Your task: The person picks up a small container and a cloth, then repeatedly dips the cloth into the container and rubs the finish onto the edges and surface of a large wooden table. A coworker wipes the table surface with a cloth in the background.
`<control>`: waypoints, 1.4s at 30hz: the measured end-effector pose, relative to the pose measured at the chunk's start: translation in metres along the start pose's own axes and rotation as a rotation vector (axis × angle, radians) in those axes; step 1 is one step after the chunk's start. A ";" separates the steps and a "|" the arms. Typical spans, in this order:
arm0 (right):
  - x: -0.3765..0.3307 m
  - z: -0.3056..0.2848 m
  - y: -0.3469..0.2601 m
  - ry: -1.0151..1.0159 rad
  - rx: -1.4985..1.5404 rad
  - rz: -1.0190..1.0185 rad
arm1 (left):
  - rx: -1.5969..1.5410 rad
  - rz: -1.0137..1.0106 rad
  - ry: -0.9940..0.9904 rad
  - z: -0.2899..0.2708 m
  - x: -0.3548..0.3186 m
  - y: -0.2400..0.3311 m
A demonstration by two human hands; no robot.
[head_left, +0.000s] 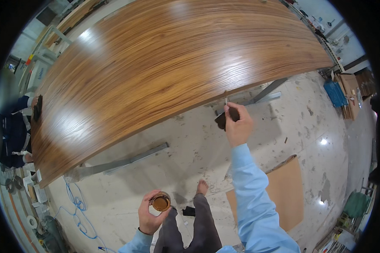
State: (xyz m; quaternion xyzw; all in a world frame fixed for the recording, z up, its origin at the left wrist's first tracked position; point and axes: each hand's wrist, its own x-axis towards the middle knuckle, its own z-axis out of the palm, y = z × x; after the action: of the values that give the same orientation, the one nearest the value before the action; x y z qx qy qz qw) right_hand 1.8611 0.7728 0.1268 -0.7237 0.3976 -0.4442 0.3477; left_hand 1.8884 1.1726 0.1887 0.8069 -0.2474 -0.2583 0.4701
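My left hand point(150, 216) is closed around a small round jar point(161, 202) with brown contents, held low in front of my legs. My right hand point(240, 126) reaches forward to the near edge of a wood-grain tabletop point(169, 67). Its fingers pinch a thin pale-tipped tool point(226, 101), whose tip is at or very near that edge; whether it touches I cannot tell. A dark brown piece point(229, 119), which looks like cloth, is also in the right hand, partly hidden by the fingers.
Metal legs point(135, 158) extend below the tabletop. Brown cardboard point(283, 194) lies on the floor beside my right arm. At the left end, another person point(14, 130) rests a hand on a dark object on the tabletop. A blue hose point(78, 206) coils on the floor; a blue crate point(335, 93) stands far right.
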 end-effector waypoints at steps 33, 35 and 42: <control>-0.046 0.032 -0.044 -0.202 -0.012 -0.181 | -0.005 0.093 0.081 -0.021 -0.002 -0.010; -0.050 0.036 -0.051 -0.084 -0.035 -0.121 | -0.032 0.066 0.092 -0.026 -0.005 -0.012; -0.084 0.059 -0.077 -0.478 0.086 -0.142 | -0.072 -0.034 0.087 -0.043 -0.012 -0.020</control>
State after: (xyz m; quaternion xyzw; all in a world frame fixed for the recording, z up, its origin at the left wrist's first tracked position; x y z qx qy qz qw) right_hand 1.9122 0.8899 0.1408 -0.8189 0.2327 -0.3003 0.4303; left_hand 1.9109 1.2160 0.1912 0.8042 -0.2035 -0.2395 0.5045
